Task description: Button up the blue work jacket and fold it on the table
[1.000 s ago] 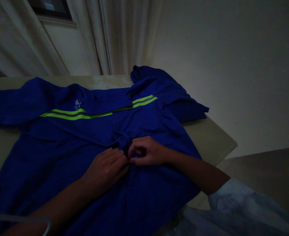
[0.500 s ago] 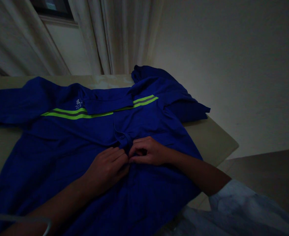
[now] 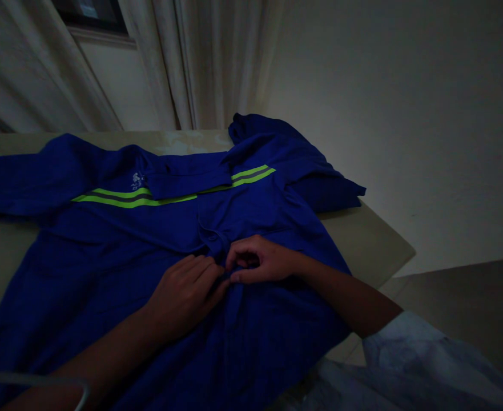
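1. Garment (image 3: 118, 245) on tbl (image 3: 375, 242), right in front of you.
2. Your L hand (image 3: 185, 288) & R hand (image 3: 270, 260) side by side on garment, approx. mid-front.
3. Curtain (image 3: 208, 63) behind tbl; wall (image 3: 383, 114) R of curtain.

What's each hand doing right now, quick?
Left hand: closed, pinching the blue garment at its front opening.
Right hand: thumb and fingers closed on the same cloth; exactly what sits in its grip is hidden.

Shirt (image 3: 161, 228) deep blue; chest stripe (image 3: 127, 197) lime, grey centre; print (image 3: 137, 181) white, upper left. Sleeve (image 3: 405, 342), lower right, mottled grey-blue. Surface (image 3: 377, 240) tan.
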Available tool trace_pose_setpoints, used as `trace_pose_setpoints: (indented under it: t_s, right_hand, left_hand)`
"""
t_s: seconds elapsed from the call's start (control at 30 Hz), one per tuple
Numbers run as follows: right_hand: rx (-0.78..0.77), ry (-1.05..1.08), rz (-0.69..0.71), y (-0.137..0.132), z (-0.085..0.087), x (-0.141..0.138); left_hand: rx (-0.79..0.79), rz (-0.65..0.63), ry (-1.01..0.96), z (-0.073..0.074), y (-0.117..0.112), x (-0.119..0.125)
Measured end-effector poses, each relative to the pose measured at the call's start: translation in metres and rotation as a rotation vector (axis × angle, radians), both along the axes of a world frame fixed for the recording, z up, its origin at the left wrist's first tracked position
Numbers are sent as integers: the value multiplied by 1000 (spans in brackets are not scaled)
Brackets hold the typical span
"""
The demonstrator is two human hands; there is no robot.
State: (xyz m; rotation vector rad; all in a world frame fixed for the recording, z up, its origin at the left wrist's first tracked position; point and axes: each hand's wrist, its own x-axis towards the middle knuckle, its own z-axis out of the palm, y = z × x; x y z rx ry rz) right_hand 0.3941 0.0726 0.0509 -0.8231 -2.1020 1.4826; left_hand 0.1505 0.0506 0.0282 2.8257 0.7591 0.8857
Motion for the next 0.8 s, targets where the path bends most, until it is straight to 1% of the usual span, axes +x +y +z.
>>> trace_pose_setpoints:
  t_s: [0.2,0.47,0.7,0.8]
  right_hand:
    - [27,-12,9,1,-2,1]
    - [-7,-3,19,0,-1,1]
    - [116,-22,8,0,-2,-1]
    - [141,-8,15,-1,-3,-2]
  left_hand:
    - [39,-3,-2,0,0,0]
    - [49,-33,-29,-2,0,-1]
    - [-17,-37,-41,-3,2,-4]
    - [-46,-42,-57,-2,2,-5]
